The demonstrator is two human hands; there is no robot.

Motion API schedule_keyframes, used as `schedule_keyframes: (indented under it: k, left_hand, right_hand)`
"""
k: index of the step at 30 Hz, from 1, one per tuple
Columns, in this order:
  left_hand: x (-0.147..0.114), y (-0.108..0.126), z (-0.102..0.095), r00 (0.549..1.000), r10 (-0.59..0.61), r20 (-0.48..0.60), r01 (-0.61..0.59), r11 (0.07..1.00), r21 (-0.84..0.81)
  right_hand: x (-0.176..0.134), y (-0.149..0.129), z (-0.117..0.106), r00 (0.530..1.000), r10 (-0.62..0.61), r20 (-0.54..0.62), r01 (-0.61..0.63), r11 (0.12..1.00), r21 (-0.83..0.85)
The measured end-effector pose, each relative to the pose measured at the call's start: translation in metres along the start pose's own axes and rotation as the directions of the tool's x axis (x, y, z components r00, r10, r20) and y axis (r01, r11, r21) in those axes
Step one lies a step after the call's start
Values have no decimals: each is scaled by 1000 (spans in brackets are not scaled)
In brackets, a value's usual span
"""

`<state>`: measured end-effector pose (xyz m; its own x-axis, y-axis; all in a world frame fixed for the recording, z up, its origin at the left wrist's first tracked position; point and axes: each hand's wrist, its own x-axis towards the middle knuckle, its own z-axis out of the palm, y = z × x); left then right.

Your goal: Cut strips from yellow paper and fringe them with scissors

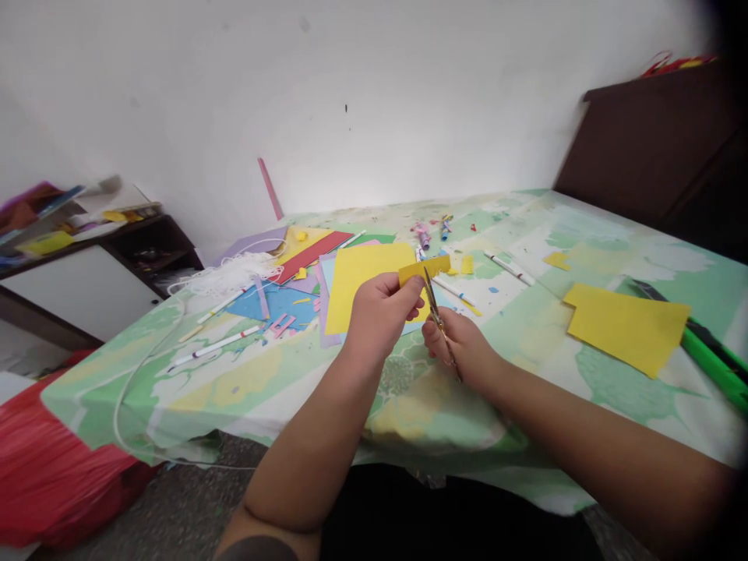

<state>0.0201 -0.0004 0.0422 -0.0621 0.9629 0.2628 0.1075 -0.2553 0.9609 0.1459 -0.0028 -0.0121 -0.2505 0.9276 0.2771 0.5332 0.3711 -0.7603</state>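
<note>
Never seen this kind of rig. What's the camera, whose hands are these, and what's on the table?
There's no robot here: one person works with two bare hands. The single picture comes from a camera worn on their head, looking forward and down. The left hand holds a yellow strip; the right hand holds scissors, blades at the strip. On the patterned tablecloth lie a large yellow sheet atop other sheets, a cut yellow piece, a red strip, a tangled white cord, slim white pens and small scraps.

One pair of scissors, two hands, one white cord tangle, at least five markers
</note>
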Motion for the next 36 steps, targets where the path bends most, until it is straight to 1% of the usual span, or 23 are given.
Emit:
schedule_keyframes:
  k: [3, 6, 13, 18, 28, 36]
  left_hand:
    - [-2, 0, 1, 1000, 28, 5, -28, 997, 76]
    - [-3, -1, 1, 999, 44, 28, -47, 992, 119]
    - [-3, -3, -1, 996, 49, 79, -61, 987, 152]
    - [-2, -3, -1, 996, 41, 74, -53, 986, 157]
    - [-2, -1, 0, 998, 21, 63, -28, 993, 114]
    - [0, -3, 0, 995, -36, 95, 34, 999, 21]
  right_hand:
    - [0, -1, 0, 1000, -8, -10, 8, 1000, -4]
    - [0, 0, -1, 1000, -12, -26, 12, 1000, -3]
    - [0, -1, -1, 1000, -5, -25, 6, 1000, 29]
    - [-1, -3, -2, 999, 12, -38, -11, 1000, 25]
    - [-1, -2, -2, 999, 39, -38, -39, 999, 10]
    - [1, -1, -2, 997, 71, -42, -71, 997, -5]
